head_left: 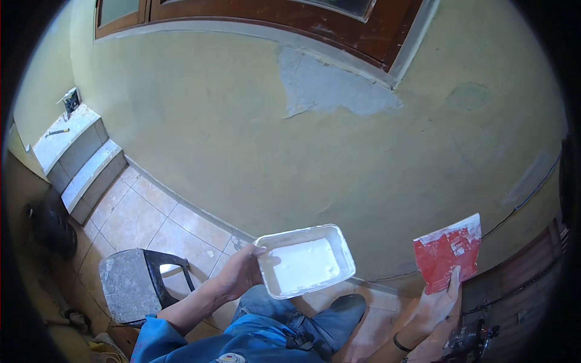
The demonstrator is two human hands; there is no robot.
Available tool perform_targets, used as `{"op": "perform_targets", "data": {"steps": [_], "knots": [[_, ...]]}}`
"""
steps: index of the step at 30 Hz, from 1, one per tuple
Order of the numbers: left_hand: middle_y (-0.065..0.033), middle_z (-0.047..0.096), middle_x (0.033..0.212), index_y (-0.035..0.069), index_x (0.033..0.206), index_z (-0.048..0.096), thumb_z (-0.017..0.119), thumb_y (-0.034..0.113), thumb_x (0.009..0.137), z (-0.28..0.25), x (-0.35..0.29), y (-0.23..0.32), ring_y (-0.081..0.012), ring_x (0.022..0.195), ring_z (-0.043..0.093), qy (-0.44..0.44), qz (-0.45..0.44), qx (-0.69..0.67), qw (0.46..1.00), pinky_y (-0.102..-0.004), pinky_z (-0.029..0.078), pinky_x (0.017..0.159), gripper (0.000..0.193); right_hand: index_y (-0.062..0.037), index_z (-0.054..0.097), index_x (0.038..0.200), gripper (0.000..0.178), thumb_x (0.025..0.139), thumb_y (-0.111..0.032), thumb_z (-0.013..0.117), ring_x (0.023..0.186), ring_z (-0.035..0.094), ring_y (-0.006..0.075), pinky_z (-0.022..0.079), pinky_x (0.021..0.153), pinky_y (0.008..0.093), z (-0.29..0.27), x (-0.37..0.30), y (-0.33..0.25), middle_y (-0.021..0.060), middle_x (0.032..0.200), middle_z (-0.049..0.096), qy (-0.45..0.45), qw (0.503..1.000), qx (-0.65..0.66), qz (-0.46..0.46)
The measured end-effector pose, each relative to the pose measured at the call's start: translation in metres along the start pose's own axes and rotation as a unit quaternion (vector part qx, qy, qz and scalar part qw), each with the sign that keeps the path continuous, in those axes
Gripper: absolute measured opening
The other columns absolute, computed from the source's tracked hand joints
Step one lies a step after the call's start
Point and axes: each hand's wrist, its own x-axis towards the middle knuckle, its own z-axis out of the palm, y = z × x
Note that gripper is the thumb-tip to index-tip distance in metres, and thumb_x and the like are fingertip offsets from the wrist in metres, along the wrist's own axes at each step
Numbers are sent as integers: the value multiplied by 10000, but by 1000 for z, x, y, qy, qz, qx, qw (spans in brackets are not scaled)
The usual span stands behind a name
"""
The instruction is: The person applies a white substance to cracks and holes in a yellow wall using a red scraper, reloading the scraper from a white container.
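Observation:
My left hand [241, 270] grips the left end of a rectangular plastic tub [348, 254], thumb over the rim. Smooth white paste [302, 266], which looks like wall filler, covers the tub's bottom. Off to the right, my right hand [445, 296] is closed on a flat red scraper [445, 257], holding it by its lower end with a finger along its face. White residue coats the scraper's far edge. Both things are held apart, in front of the yellowish wall [242, 133]. A bare grey-white patch [333, 85] shows on that wall under the window frame.
A stained chair [130, 284] stands on the tiled floor [136, 221] at my left. Tiled steps [91, 169] rise at the far left, with a hammer-like tool [57, 132] on top. A brown wooden window frame [290, 30] spans the top. A thin cable [514, 210] runs along the right wall.

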Motion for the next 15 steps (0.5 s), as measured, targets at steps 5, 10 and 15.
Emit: {"op": "perform_targets", "data": {"steps": [5, 10, 15], "knots": [[-134, 599, 1309, 16, 1441, 474, 554, 398, 901, -12, -44, -8, -276, 1215, 567, 73, 17, -54, 996, -470, 409, 1082, 667, -17, 456, 1460, 449, 1042, -150, 551, 1299, 544, 274, 442, 1108, 462, 18, -1, -83, 152, 1438, 531, 35, 865, 474, 162], [-163, 566, 1399, -5, 1438, 476, 537, 363, 921, -56, -77, -34, -307, 1287, 543, 74, 104, -108, 986, -478, 400, 1123, 638, -41, 472, 1448, 452, 1010, -71, 579, 1267, 585, 250, 463, 1100, 471, 14, -9, -114, 113, 1394, 586, -12, 820, 557, 134], [-152, 588, 1384, 7, 1418, 508, 492, 407, 920, -122, -97, -96, -318, 1272, 581, 15, 171, -127, 977, -460, 466, 1084, 639, -6, 489, 1425, 395, 1037, -62, 542, 1253, 594, 236, 471, 1096, 419, 11, -20, -141, 111, 1388, 591, -25, 860, 506, 69]]}}
